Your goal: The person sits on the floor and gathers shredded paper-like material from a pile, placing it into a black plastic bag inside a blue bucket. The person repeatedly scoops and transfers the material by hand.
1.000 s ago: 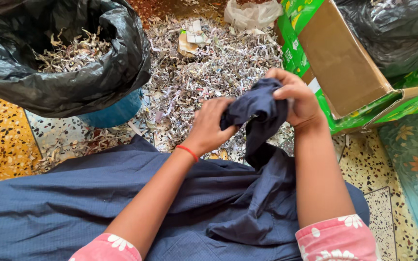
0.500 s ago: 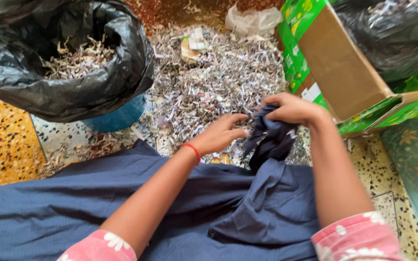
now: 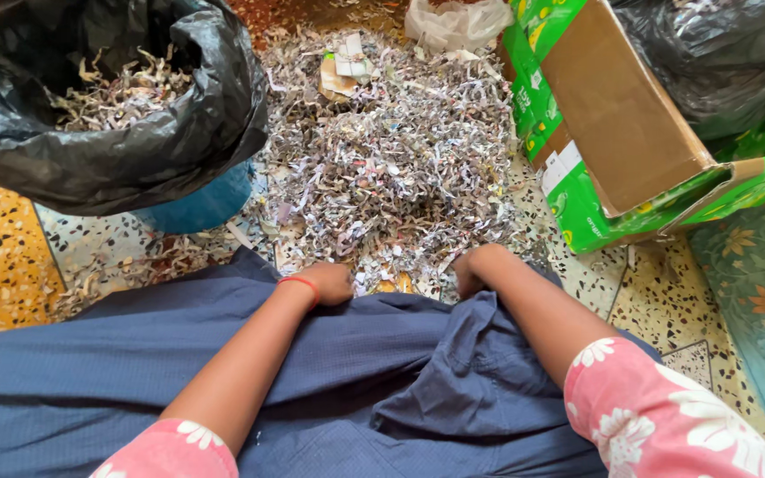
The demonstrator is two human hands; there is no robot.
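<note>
Blue cloth (image 3: 223, 372) is being pinned at its far edge by both fisted hands, left hand (image 3: 328, 283), right hand (image 3: 474, 268), beside shredded paper pile (image 3: 391, 159) on the floor, seemingly flattening it.

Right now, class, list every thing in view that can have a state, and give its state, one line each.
Left hand: closed, gripping the blue cloth's edge.
Right hand: fisted on the cloth's edge.
Blue cloth: spread flat, bunched below the right hand.
Black bag: open, holding shredded paper.
Cardboard box: open, on its side.
Paper shreds: heaped loose on the floor.
</note>
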